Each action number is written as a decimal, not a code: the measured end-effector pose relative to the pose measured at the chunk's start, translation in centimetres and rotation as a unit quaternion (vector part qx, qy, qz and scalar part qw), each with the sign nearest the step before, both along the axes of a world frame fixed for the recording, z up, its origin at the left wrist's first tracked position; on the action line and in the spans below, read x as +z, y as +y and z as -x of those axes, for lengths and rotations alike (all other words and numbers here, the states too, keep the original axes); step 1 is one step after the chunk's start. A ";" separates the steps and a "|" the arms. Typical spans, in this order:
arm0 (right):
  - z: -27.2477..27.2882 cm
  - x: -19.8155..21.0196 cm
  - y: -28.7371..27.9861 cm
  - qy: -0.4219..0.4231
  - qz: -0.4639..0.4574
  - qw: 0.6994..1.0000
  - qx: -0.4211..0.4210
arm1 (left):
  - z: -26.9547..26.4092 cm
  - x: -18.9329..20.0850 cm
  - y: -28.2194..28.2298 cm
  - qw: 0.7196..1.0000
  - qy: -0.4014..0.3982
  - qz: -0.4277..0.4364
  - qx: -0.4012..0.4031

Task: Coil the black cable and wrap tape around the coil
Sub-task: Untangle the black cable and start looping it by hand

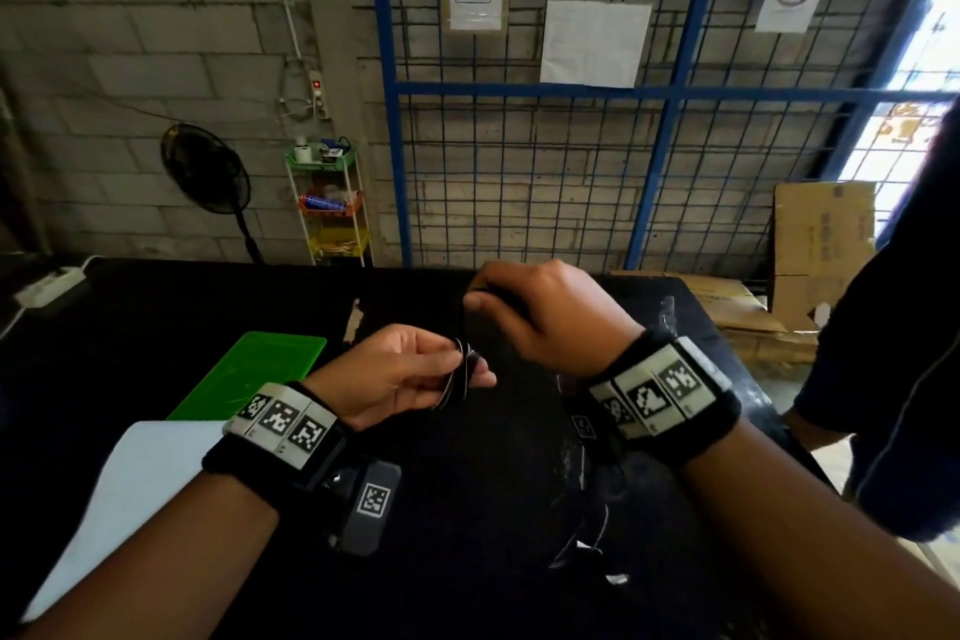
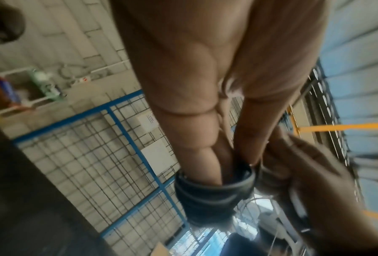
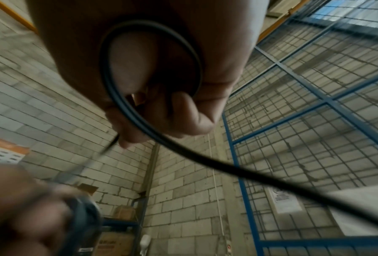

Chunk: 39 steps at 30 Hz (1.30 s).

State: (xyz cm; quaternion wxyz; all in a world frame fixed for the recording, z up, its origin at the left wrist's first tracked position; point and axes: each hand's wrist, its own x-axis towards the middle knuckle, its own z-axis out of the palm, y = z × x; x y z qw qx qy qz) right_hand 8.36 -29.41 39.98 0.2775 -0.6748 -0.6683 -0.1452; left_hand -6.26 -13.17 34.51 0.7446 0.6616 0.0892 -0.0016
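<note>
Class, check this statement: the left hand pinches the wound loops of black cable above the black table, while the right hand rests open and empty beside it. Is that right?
Not quite. The right hand is not open and empty: its fingers curl round a loose loop of the black cable, as the right wrist view shows. The rest holds: the left hand pinches the wound loops above the black table.

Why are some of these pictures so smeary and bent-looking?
Head view: bright glare at the right edge, the wire fence bows from the wide lens, and the black table swallows detail. Left wrist view: the right hand is motion-blurred. Right wrist view: the left hand is blurred, the black cable sharper.
</note>
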 end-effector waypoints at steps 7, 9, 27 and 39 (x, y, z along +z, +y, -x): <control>-2.5 -2.7 2.3 0.158 -0.037 0.985 0.056 | 1.1 1.7 -0.3 0.967 -0.109 0.210 -0.096; -1.9 -4.2 2.4 0.204 -0.014 0.976 0.074 | 0.9 1.7 -0.1 0.938 -0.161 0.296 -0.087; 2.3 -9.3 1.9 0.308 0.076 0.943 0.098 | -0.2 0.2 -0.6 0.879 -0.214 0.416 0.091; 4.4 -4.6 -3.3 0.290 0.174 0.939 0.068 | 0.5 0.9 1.3 0.916 -0.228 0.223 0.243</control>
